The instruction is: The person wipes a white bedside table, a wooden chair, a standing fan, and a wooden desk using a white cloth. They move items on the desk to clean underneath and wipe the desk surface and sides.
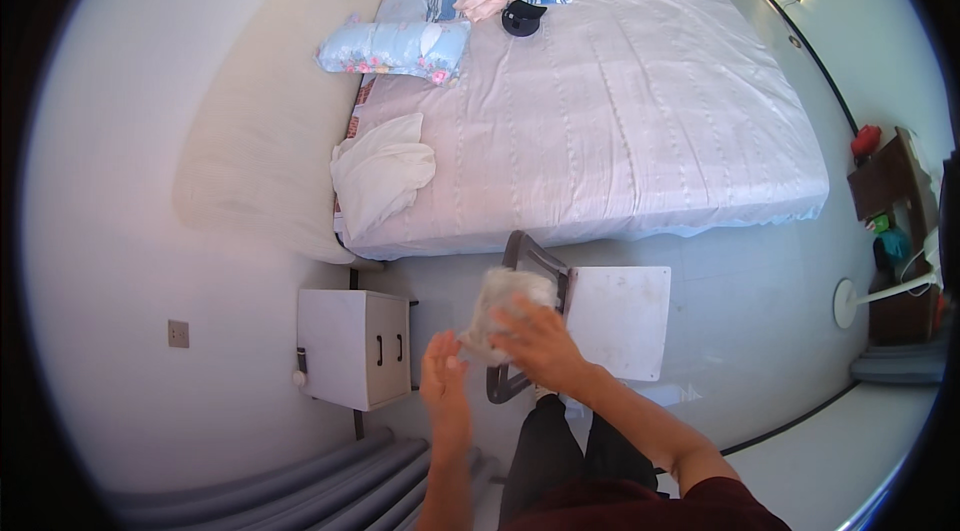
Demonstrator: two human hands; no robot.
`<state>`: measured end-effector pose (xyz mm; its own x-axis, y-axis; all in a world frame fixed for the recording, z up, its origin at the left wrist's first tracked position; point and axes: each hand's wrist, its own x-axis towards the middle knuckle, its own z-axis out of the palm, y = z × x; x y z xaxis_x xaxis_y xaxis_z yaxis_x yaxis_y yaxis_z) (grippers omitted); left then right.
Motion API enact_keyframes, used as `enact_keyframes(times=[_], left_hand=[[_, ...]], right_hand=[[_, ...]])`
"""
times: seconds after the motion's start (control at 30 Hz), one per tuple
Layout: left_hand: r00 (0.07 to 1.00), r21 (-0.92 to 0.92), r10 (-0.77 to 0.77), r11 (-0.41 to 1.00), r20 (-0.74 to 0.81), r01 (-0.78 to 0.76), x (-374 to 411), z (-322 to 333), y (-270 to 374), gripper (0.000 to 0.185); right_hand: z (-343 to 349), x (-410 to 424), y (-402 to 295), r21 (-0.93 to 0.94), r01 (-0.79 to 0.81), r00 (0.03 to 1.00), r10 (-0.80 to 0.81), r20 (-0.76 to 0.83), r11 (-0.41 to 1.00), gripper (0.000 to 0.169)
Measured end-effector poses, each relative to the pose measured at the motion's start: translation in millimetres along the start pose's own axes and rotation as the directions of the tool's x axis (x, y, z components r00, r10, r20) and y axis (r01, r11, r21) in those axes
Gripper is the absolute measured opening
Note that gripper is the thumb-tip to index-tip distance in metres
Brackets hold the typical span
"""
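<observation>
A pale grey-white cloth (517, 287), smeared by motion, is bunched up in front of my right hand (541, 343). My right fingers lie across it and appear to hold it. My left hand (444, 370) is raised beside the cloth's lower left corner, thumb and fingertips near it; whether they grip it is blurred. Behind and below the hands is a folding chair with a dark frame (517, 250), partly hidden by the cloth. Its flat white panel (622, 321) bears faint brown stains.
Beyond the chair is a bed (600, 118) with a white pillow cover (382, 171), a floral pillow (394, 47) and a black cap (523, 18). A white bedside cabinet (337, 347) is at left, grey curtains (352, 486) below it. A white stand (845, 304) is at right.
</observation>
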<state>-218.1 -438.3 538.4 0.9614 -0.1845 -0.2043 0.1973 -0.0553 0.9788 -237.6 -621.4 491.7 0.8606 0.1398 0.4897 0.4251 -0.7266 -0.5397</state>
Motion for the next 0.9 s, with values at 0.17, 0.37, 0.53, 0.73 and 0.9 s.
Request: enact_keyframes(times=[0.17,0.37,0.53,0.73,0.9], left_hand=[[0.999,0.209,-0.047,0.977,0.014,0.043,14.4,28.3,-42.5,0.063],[0.972,0.620,0.090,0.756,0.218,-0.209,41.2,40.0,-53.5,0.061],[0.966,0.735,-0.199,0.677,0.165,0.014,72.0,51.6,-36.6,0.052],[0.965,0.831,-0.200,0.556,0.172,-0.032,75.5,55.5,-19.7,0.050],[0.944,0.806,-0.299,0.588,0.141,0.066,84.1,58.7,-15.3,0.046]], right_hand=[[10.0,23.9,53.8,0.045,0.154,0.985,-0.157,0.073,0.987,0.050],[20.6,67.2,127.2,0.518,-0.435,0.886,0.454,0.097,0.737,0.038],[59.2,52.7,123.6,0.608,-0.372,0.802,0.572,-0.170,0.702,0.030],[58.5,59.5,136.4,0.691,-0.705,0.429,0.871,0.239,0.158,0.038],[65.1,35.1,57.3,0.719,-0.326,0.678,0.682,-0.275,0.613,0.047]])
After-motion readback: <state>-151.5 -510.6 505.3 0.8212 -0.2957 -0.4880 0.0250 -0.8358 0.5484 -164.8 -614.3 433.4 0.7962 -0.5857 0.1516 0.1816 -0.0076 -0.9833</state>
